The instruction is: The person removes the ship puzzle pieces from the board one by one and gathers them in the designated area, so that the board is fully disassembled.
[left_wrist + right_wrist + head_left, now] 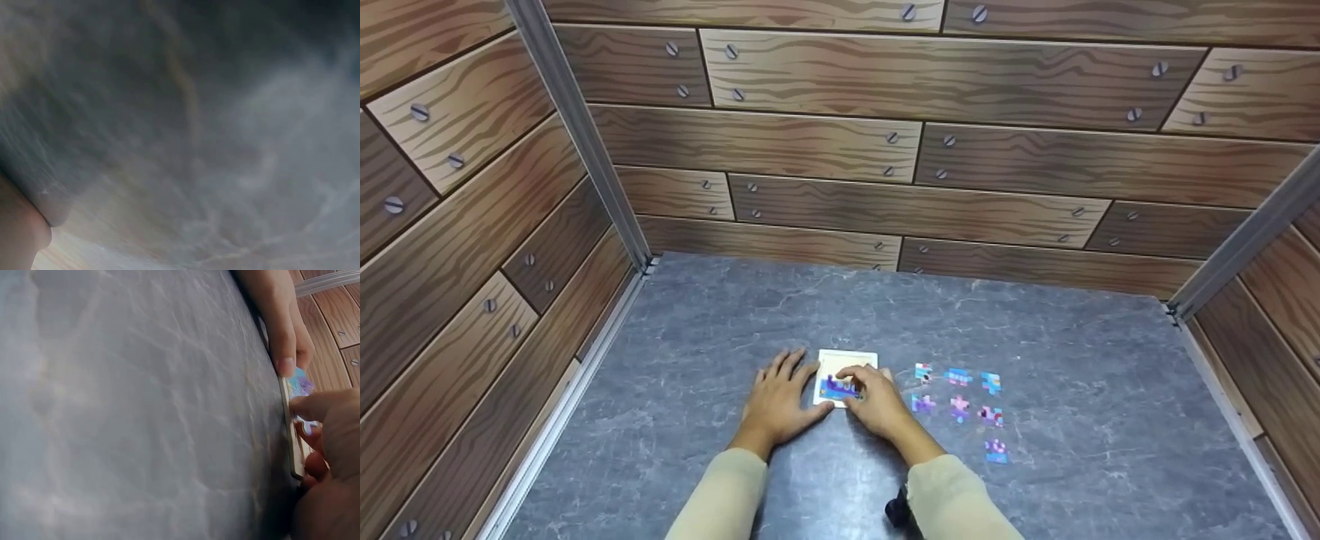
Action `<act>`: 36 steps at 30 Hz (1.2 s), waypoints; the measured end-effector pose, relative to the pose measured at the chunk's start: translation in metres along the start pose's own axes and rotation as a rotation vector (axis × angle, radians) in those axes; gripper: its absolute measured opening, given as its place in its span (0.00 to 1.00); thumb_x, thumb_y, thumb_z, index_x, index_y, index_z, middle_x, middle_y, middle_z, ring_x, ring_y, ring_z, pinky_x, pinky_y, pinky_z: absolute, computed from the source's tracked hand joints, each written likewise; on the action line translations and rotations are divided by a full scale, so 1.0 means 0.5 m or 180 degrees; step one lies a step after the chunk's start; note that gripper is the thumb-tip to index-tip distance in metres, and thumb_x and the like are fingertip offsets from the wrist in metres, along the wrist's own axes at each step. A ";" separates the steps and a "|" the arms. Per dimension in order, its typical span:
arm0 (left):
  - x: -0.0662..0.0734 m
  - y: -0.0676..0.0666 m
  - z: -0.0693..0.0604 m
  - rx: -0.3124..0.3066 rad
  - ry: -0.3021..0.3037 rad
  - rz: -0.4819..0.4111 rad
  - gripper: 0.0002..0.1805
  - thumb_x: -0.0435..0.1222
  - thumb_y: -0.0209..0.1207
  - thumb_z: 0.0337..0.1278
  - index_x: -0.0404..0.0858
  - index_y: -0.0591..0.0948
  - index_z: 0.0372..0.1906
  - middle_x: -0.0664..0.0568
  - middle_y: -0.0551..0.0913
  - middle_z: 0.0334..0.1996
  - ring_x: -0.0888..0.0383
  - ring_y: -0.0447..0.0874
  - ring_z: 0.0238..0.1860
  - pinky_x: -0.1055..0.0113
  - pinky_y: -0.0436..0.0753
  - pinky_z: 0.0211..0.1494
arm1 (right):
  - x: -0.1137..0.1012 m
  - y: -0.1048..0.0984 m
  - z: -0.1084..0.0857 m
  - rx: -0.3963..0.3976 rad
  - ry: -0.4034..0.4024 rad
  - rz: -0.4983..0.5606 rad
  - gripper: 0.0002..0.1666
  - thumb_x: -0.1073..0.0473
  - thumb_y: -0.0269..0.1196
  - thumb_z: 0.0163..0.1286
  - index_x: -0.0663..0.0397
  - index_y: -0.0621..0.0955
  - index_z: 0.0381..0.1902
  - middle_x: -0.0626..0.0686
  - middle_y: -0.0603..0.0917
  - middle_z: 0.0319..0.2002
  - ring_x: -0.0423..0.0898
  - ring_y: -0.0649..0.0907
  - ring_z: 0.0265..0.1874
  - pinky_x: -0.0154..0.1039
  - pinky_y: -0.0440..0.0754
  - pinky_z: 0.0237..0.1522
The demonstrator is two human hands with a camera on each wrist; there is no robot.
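A small white-rimmed puzzle tray (847,355) lies on the grey table, with blue and purple puzzle pieces (834,388) in its lower part. My left hand (778,401) rests flat at the tray's left, fingers spread and thumb at the lower left corner. Over the tray's right side, my right hand (879,403) pinches a puzzle piece (307,426) between thumb and fingers; only its pale edge and some purple show in the right wrist view. The left wrist view has mostly blurred tabletop and a bit of skin (19,230).
Several loose puzzle pieces (958,405) lie in rough rows right of the tray. A black object (897,508) sits by the right sleeve. Wood-patterned walls (810,142) with metal corner posts (585,135) enclose the table at the back and sides.
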State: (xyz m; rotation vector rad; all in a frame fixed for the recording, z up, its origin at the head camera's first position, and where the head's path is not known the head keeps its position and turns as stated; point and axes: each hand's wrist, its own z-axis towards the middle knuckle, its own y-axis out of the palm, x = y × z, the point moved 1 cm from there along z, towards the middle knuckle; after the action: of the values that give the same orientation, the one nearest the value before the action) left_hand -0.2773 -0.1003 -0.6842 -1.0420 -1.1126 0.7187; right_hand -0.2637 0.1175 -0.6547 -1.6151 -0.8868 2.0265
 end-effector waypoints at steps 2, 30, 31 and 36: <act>0.001 0.001 0.000 -0.0003 -0.0011 -0.0006 0.50 0.80 0.53 0.60 0.58 0.72 0.81 0.52 0.63 0.86 0.42 0.58 0.87 0.29 0.64 0.83 | 0.000 -0.006 0.004 -0.0167 -0.0065 -0.0011 0.24 0.70 0.70 0.64 0.45 0.87 0.55 0.53 0.85 0.42 0.44 0.72 0.42 0.39 0.70 0.45; -0.004 0.009 0.002 0.0009 -0.0008 0.0100 0.49 0.81 0.50 0.61 0.58 0.72 0.81 0.51 0.65 0.85 0.42 0.59 0.87 0.32 0.65 0.83 | 0.008 -0.010 0.016 -0.0378 -0.0073 0.0163 0.25 0.66 0.73 0.65 0.56 0.84 0.61 0.55 0.85 0.44 0.47 0.77 0.46 0.42 0.73 0.53; -0.004 0.009 0.002 0.0016 -0.0003 0.0099 0.49 0.81 0.51 0.61 0.58 0.72 0.80 0.51 0.65 0.85 0.42 0.59 0.87 0.33 0.65 0.83 | 0.007 -0.010 0.015 -0.0362 -0.0093 0.0134 0.25 0.66 0.73 0.65 0.55 0.85 0.60 0.55 0.85 0.44 0.47 0.77 0.46 0.42 0.73 0.53; -0.004 0.008 0.004 0.0042 0.0030 0.0118 0.49 0.81 0.51 0.61 0.58 0.73 0.80 0.50 0.66 0.85 0.41 0.60 0.86 0.35 0.67 0.83 | 0.005 -0.007 0.011 -0.0291 -0.0152 0.0103 0.22 0.66 0.74 0.65 0.48 0.87 0.57 0.54 0.84 0.42 0.46 0.74 0.42 0.40 0.70 0.49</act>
State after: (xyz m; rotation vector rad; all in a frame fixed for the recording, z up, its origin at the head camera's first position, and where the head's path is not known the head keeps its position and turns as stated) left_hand -0.2797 -0.1000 -0.6885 -1.0562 -1.0816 0.7488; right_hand -0.2699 0.1203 -0.6532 -1.6453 -0.9899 2.0822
